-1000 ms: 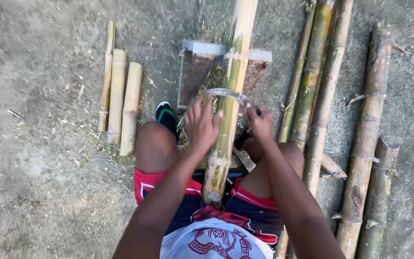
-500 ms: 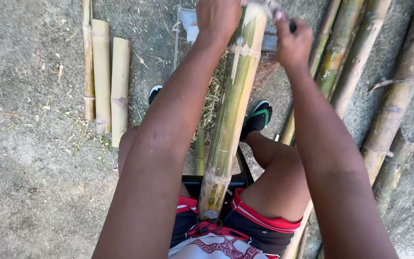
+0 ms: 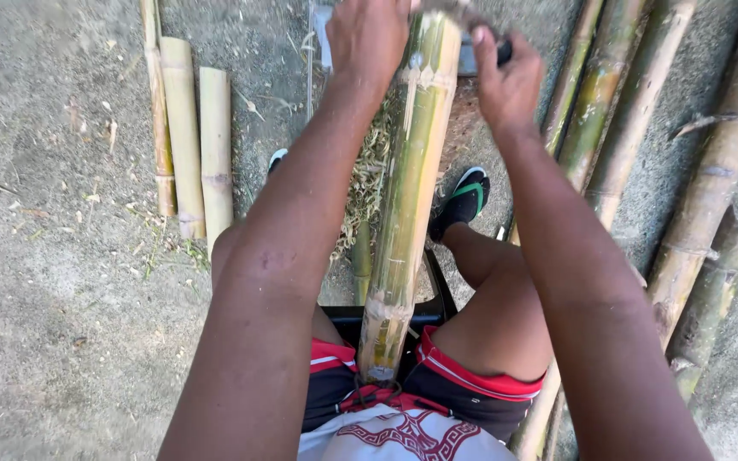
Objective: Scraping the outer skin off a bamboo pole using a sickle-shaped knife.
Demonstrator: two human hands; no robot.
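Head view: both my hands, left hand (image 3: 367, 38) and right hand (image 3: 506, 81), grip a blade's handles across the bamboo pole (image 3: 407, 196) at top centre; next, a steady pull toward me.

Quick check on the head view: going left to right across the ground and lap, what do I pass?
Three short cut bamboo pieces → left hand → the bamboo pole between the knees → right hand, shut on a dark handle → sandalled foot → long bamboo poles on the ground.
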